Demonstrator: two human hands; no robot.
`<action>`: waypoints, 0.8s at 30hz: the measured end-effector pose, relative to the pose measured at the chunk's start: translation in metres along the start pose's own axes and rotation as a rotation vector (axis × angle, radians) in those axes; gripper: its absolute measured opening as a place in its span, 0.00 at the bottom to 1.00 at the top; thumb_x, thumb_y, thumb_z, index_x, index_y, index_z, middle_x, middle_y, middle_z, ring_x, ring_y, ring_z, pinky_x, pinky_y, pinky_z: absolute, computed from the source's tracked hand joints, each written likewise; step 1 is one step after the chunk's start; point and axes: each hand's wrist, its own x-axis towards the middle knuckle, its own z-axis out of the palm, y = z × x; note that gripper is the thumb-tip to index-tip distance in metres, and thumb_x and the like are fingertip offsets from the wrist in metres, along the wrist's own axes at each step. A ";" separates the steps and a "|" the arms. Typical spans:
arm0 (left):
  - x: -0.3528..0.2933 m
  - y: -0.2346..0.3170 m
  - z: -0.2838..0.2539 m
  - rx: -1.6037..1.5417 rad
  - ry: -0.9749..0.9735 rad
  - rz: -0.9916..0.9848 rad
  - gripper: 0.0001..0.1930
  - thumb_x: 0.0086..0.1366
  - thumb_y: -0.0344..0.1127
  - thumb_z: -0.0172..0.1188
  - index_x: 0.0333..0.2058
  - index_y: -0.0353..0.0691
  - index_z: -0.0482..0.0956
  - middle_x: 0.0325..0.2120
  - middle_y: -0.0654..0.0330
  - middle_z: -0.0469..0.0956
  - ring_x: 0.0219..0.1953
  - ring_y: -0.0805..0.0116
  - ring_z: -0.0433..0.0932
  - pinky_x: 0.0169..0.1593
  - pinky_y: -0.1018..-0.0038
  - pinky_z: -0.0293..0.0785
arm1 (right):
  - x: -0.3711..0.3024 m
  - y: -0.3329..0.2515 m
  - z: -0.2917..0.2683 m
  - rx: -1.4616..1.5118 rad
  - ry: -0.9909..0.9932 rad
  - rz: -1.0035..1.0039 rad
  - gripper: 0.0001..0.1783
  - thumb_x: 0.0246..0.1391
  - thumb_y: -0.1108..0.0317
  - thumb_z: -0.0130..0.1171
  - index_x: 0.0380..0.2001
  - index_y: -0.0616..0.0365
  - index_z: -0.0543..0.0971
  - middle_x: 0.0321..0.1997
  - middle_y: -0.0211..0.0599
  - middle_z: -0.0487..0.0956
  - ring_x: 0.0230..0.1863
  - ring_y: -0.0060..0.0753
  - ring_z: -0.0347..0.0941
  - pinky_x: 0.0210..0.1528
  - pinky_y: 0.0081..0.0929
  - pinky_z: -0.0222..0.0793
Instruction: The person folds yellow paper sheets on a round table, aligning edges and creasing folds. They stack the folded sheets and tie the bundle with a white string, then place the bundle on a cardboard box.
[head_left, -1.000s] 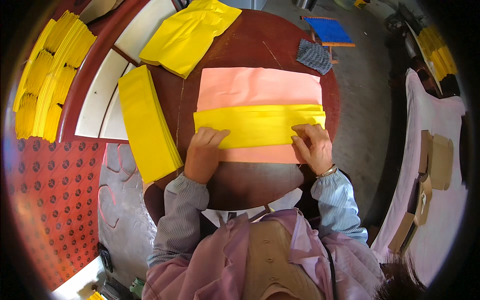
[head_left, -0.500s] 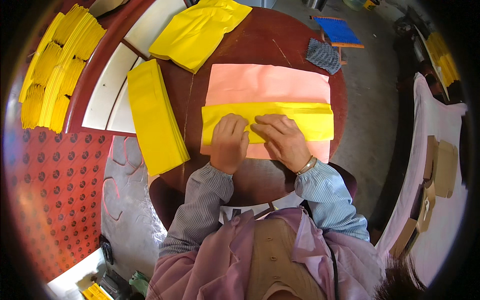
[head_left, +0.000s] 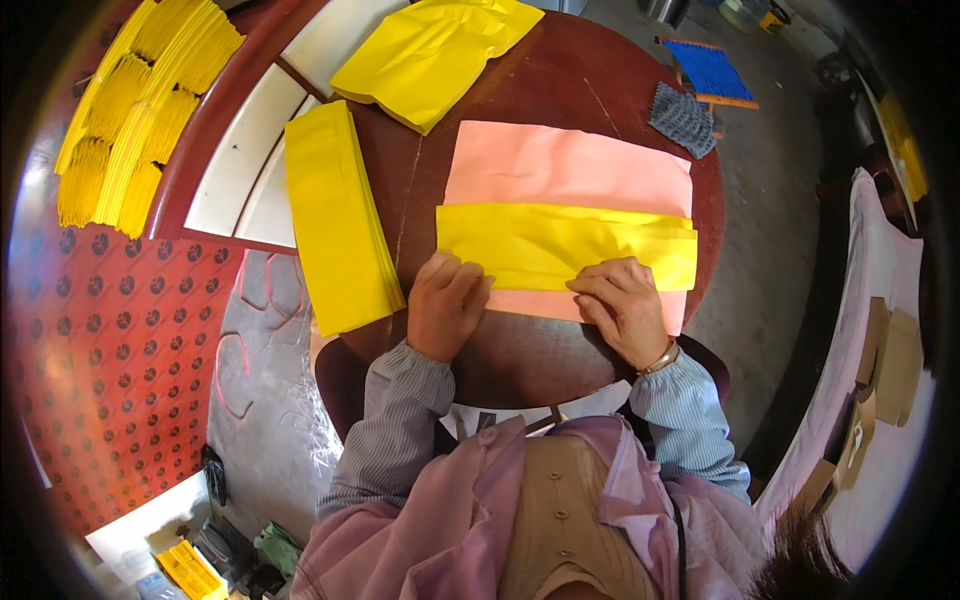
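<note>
A long yellow folded sheet [head_left: 540, 243] lies across a pink sheet [head_left: 560, 165] on the round table, both close in front of me. My left hand [head_left: 448, 305] has its fingers curled at the near left corner of the yellow sheet, closed on its edge. The fingertips of my right hand [head_left: 625, 305] rest bent on the yellow sheet's near edge, right of its middle, with the thumb apart over the pink sheet. Shallow creases run through the yellow sheet near the right fingers.
Left of the pink sheet lies a yellow folded stack [head_left: 340, 220]; a wider yellow sheet [head_left: 430, 60] is farther back. Yellow bundles [head_left: 135, 110] are piled at far left. A grey knitted cloth [head_left: 683, 118] hangs over the dark red table's [head_left: 570, 75] right edge, near a blue-topped stool [head_left: 708, 70].
My hands have moved apart along the yellow sheet, the left to its left corner and the right toward its right end. The whole view has shifted slightly.
</note>
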 end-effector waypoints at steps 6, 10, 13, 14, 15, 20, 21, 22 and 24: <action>0.010 0.002 0.000 0.159 -0.067 0.006 0.12 0.59 0.31 0.70 0.43 0.39 0.84 0.31 0.53 0.76 0.37 0.48 0.75 0.42 0.56 0.70 | -0.008 0.007 -0.003 -0.050 0.048 0.058 0.09 0.60 0.66 0.67 0.43 0.54 0.87 0.41 0.34 0.83 0.46 0.42 0.75 0.50 0.39 0.67; 0.016 0.005 0.000 0.234 -0.069 -0.003 0.12 0.59 0.33 0.69 0.42 0.40 0.85 0.31 0.54 0.77 0.38 0.50 0.76 0.44 0.57 0.71 | -0.017 0.019 -0.015 -0.115 0.071 0.111 0.09 0.60 0.67 0.67 0.42 0.55 0.87 0.39 0.35 0.82 0.43 0.41 0.75 0.47 0.40 0.67; 0.017 0.009 0.002 0.251 -0.082 -0.022 0.11 0.59 0.31 0.68 0.41 0.39 0.84 0.35 0.54 0.77 0.41 0.50 0.76 0.46 0.57 0.71 | -0.023 0.027 -0.023 -0.136 0.088 0.131 0.08 0.59 0.67 0.67 0.40 0.56 0.87 0.38 0.36 0.81 0.42 0.41 0.76 0.45 0.40 0.69; 0.017 0.010 0.003 0.247 -0.079 -0.028 0.11 0.59 0.31 0.67 0.41 0.39 0.84 0.36 0.53 0.78 0.42 0.50 0.76 0.47 0.56 0.71 | -0.026 0.029 -0.025 -0.129 0.096 0.135 0.07 0.58 0.68 0.68 0.40 0.56 0.87 0.38 0.36 0.81 0.41 0.42 0.76 0.45 0.40 0.70; 0.017 0.011 0.004 0.226 -0.079 -0.025 0.11 0.59 0.30 0.66 0.42 0.39 0.84 0.38 0.53 0.78 0.45 0.49 0.76 0.49 0.56 0.72 | -0.029 0.031 -0.027 -0.153 0.133 0.147 0.07 0.58 0.68 0.68 0.39 0.56 0.86 0.38 0.37 0.81 0.42 0.42 0.76 0.44 0.40 0.71; 0.026 0.006 0.013 0.081 -0.030 0.054 0.13 0.59 0.24 0.63 0.43 0.38 0.84 0.46 0.52 0.82 0.52 0.47 0.78 0.57 0.57 0.74 | -0.038 0.043 -0.042 -0.231 0.258 0.189 0.08 0.55 0.68 0.70 0.37 0.57 0.85 0.39 0.39 0.81 0.42 0.45 0.76 0.45 0.39 0.74; 0.030 0.004 0.014 0.092 -0.044 0.061 0.14 0.59 0.23 0.62 0.44 0.38 0.84 0.47 0.52 0.82 0.53 0.47 0.78 0.58 0.57 0.74 | -0.037 0.046 -0.045 -0.194 0.264 0.210 0.08 0.55 0.68 0.71 0.36 0.57 0.84 0.39 0.39 0.81 0.42 0.44 0.76 0.45 0.41 0.73; 0.033 0.002 0.016 0.100 -0.056 0.071 0.15 0.59 0.22 0.61 0.45 0.38 0.85 0.48 0.52 0.82 0.54 0.47 0.78 0.59 0.57 0.74 | -0.035 0.047 -0.046 -0.276 0.234 0.228 0.07 0.55 0.68 0.71 0.36 0.57 0.84 0.39 0.39 0.80 0.41 0.44 0.76 0.45 0.41 0.72; 0.037 0.001 0.019 0.115 -0.056 0.104 0.16 0.59 0.21 0.58 0.46 0.38 0.85 0.48 0.52 0.82 0.54 0.47 0.78 0.60 0.57 0.74 | -0.028 0.045 -0.051 -0.369 0.196 0.278 0.07 0.55 0.69 0.70 0.36 0.56 0.84 0.39 0.38 0.80 0.41 0.45 0.75 0.44 0.42 0.71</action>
